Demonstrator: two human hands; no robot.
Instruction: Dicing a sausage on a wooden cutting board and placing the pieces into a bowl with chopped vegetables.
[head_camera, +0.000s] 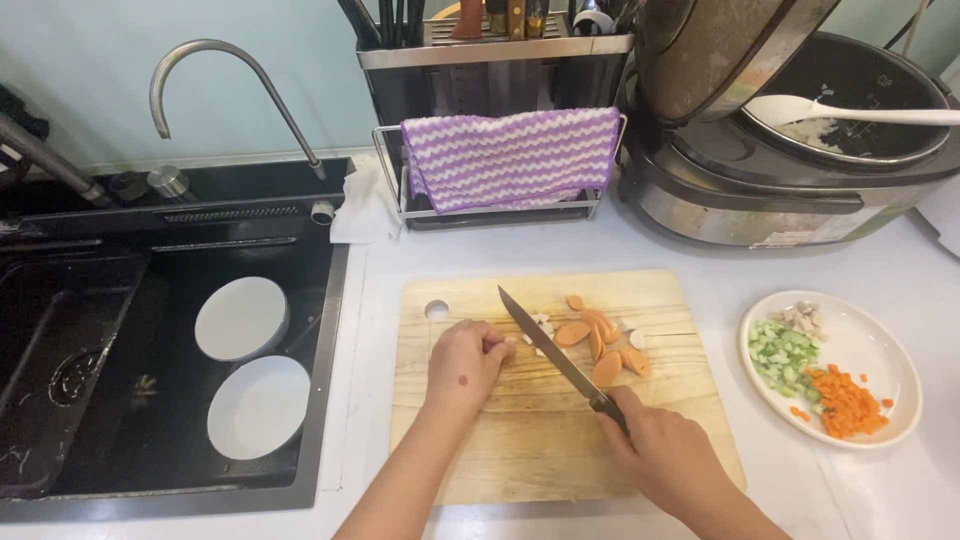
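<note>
A wooden cutting board (520, 440) lies on the white counter in front of me. My right hand (665, 455) grips the handle of a kitchen knife (545, 345), whose blade points up and left across the board. My left hand (465, 360) rests on the board with curled fingers, its fingertips pinching small pale bits next to the blade. Several orange sausage slices (600, 345) lie just right of the blade, with a few small white pieces (540, 322) near them.
A white plate (880, 345) at right holds diced green, orange and pale pieces. An open rice cooker (790, 150) with a white spoon stands behind. A black sink (170, 340) with two white plates and a tap lies left. A purple striped cloth (510, 155) hangs on a rack.
</note>
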